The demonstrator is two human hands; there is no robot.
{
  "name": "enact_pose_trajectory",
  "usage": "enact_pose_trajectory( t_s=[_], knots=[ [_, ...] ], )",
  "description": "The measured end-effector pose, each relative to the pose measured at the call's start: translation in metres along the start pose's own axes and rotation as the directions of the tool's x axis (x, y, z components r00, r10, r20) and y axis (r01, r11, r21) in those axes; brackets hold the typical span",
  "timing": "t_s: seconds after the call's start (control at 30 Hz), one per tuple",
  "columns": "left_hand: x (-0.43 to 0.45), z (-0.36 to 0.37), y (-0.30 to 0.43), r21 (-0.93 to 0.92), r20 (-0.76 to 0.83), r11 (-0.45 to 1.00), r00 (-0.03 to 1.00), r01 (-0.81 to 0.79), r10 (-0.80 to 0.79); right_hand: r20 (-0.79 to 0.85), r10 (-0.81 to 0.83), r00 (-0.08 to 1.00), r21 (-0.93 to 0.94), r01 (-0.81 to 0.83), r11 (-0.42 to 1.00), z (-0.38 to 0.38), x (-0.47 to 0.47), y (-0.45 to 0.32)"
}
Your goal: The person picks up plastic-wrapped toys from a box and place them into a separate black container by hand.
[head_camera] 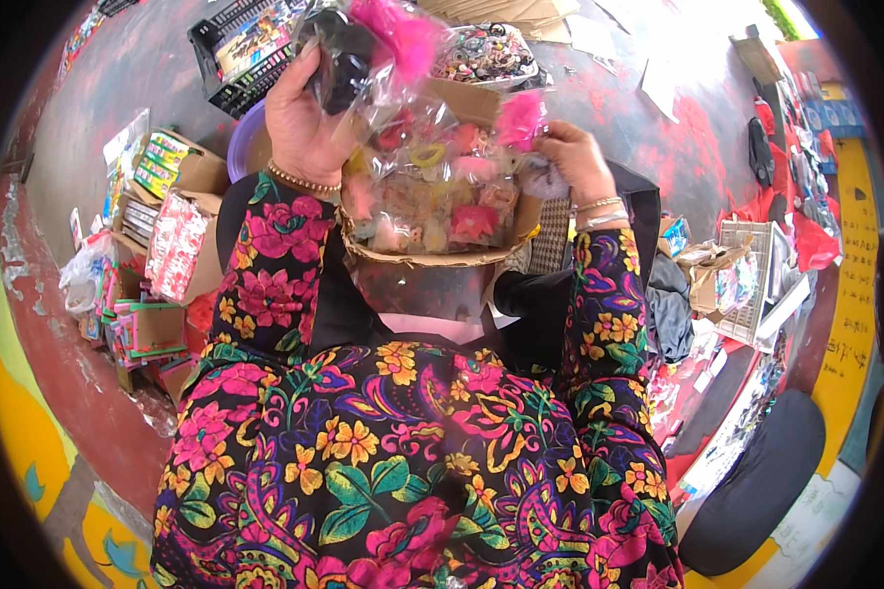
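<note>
My left hand (306, 118) is raised at the upper left, holding clear plastic bags. One holds a black item (342, 62), another a bright pink item (405, 37); what they are I cannot tell. To the right, my right hand (578, 158) pinches a small bright pink item (521, 121), seemingly in clear wrap. A fuzzy grey item (549, 177) hangs just below those fingers. Between both wrists stands an open cardboard box (442, 258). Many small clear packets (475, 221) fill it, with pink, red and yellow pieces inside.
A black plastic crate (210, 73), a purple basin (247, 143) and a white basket of hair ties (486, 55) stand beyond the box. Cartons of packaged goods (180, 243) are stacked at left. A grey crate (751, 272) and a black stool seat (755, 482) lie right.
</note>
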State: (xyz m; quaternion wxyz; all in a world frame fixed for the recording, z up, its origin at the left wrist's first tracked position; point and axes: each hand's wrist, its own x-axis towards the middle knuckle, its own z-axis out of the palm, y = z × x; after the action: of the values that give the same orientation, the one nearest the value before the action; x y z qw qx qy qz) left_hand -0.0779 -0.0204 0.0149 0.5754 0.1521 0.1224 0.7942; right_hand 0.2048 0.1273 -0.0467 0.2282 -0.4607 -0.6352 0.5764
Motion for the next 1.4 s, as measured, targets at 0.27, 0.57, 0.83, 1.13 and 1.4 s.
enact_pose_trajectory(
  t_s=[0.27, 0.57, 0.83, 1.13, 1.4],
  knots=[
    [-0.002, 0.000, -0.002, -0.173, 0.184, 0.978, 0.979, 0.119, -0.086, 0.587, -0.017, 0.810, -0.700, 0.518, 0.491, 0.056, 0.013, 0.072],
    [-0.007, 0.008, -0.003, -0.124, 0.150, 0.983, 0.982, 0.133, -0.114, 0.715, 0.350, 0.604, -0.697, 0.588, 0.410, 0.095, 0.021, 0.125],
    [-0.006, 0.006, -0.008, -0.107, 0.070, 0.989, 0.993, 0.098, -0.091, 0.461, 0.391, 0.796, -0.877, 0.343, 0.337, 0.115, 0.016, 0.173],
    [-0.006, 0.009, -0.010, -0.091, 0.074, 0.986, 0.988, 0.139, -0.133, 0.573, 0.302, 0.762, -0.809, 0.467, 0.357, 0.128, 0.018, 0.132],
    [-0.011, 0.030, -0.023, 0.092, -0.160, 0.979, 0.973, 0.183, -0.167, 0.606, 0.480, 0.634, -0.795, 0.503, 0.340, 0.120, 0.014, 0.184]
  ],
)
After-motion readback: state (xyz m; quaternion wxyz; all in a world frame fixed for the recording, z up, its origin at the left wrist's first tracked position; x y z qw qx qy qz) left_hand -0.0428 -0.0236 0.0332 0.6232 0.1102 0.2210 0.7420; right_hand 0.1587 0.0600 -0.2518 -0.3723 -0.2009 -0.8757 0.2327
